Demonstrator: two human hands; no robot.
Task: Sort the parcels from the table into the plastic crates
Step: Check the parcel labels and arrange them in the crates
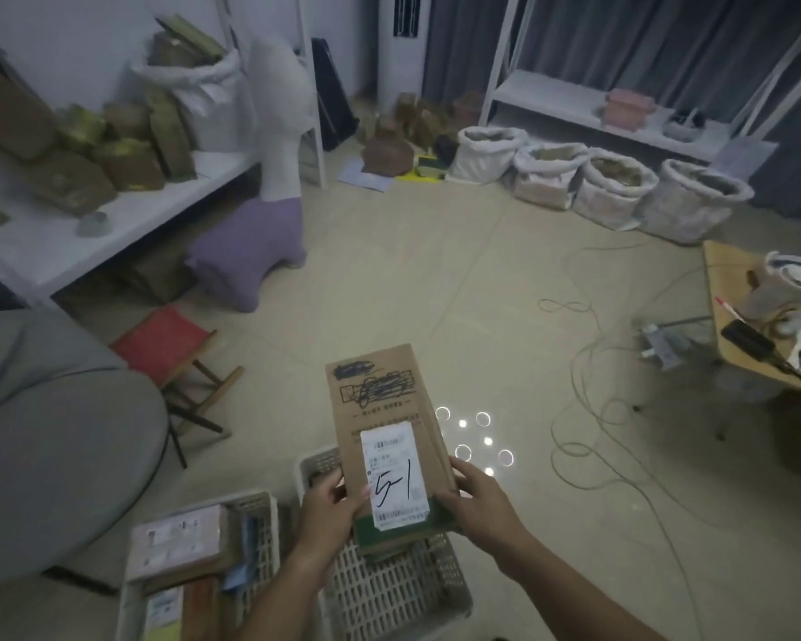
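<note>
While both hands, left hand [331,506] and right hand [477,495], are gripping the labelled parcel [385,437] over the six-o'clock crate [389,589], sorting is underway; lowering it inside looks next.

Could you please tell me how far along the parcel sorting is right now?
Some parcels already lie in the left crate. Both hands, left hand and right hand, hold a labelled cardboard parcel above the right crate. Many parcels remain on the table.
</note>
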